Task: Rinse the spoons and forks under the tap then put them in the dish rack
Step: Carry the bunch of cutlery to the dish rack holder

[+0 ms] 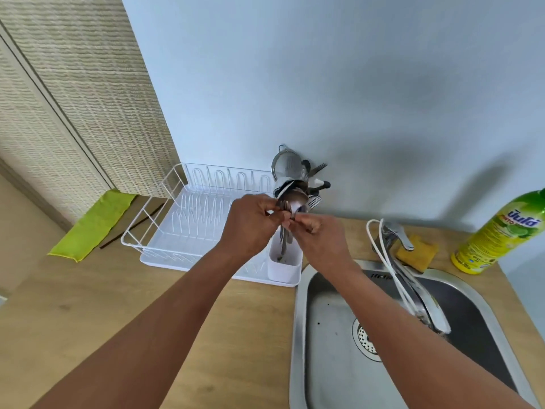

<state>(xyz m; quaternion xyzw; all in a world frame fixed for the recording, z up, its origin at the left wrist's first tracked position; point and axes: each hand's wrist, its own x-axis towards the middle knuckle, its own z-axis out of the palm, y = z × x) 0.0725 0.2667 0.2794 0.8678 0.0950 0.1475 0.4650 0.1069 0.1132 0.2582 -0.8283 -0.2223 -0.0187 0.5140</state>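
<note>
Both hands meet over the white cutlery holder (283, 265) at the right end of the white dish rack (165, 231). My left hand (250, 224) and my right hand (314, 231) are closed together on a bundle of spoons and forks (292, 203). Their bowls and tines point up, and the handles reach down into the holder. The tap (413, 278) stands to the right over the steel sink (333, 329). No water is visible.
A strainer and other utensils (298, 172) stand behind the holder against the wall. A yellow sponge (416, 251) and a green dish-soap bottle (501, 234) sit right of the tap. A green cloth (94, 222) lies left of the rack on the wooden counter (147, 305).
</note>
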